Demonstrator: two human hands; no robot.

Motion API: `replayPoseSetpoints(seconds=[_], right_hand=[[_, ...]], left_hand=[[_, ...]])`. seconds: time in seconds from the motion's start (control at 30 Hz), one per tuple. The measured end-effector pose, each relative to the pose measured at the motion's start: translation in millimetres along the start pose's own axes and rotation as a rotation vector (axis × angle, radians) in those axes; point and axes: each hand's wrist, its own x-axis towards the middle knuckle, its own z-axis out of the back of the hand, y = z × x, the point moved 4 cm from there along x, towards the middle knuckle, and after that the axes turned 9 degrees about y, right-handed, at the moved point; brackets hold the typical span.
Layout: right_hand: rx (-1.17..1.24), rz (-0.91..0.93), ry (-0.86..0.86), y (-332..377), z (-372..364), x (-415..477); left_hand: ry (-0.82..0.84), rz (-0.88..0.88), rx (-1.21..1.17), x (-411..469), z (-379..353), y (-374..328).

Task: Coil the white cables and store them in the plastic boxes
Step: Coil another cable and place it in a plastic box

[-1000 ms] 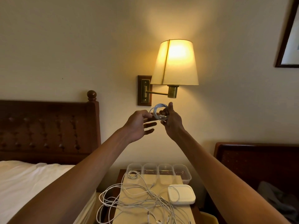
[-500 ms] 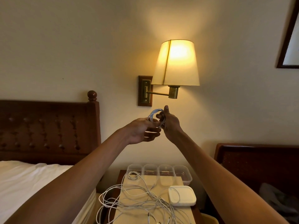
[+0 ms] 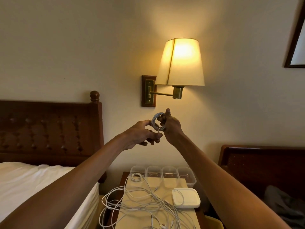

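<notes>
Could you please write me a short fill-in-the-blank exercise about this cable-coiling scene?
1. The coiled cable is held up by ____ hands, the left hand and the right hand.
2. ____ plastic boxes stand in a row at the back of the nightstand.
3. The wall lamp above the hands is switched ____.
Missing words: both; four; on.
</notes>
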Motion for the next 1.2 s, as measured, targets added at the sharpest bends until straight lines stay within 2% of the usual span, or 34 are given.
replayPoseSetpoints(seconds=[0.37,0.67,0.9,1.07,1.2], right_hand=[[-0.147,0.021,0.159,6.5,6.3,-1.2],[-0.158,-0.038,0.278,-3.1,18.8,-3.6],[-0.132,-0.006,0.295,-8.6,19.9,-7.1],[-0.160,0.047,0.245,-14.3,19.1,-5.5],[-0.142,0.052,0.216,-21.7,20.0,-0.3]], left_hand=[[-0.153,-0.061,-0.180,2.5,14.6,-8.6],[-0.414,-0.123,-0.264,10.7,25.1,-2.8],[-0.415,-0.105,-0.410,13.3,19.7,5.3],[-0.437,-0.099,-0.361,13.3,20.4,13.3],[-0.458,-0.085,-0.185,13.7,23.9,21.6]])
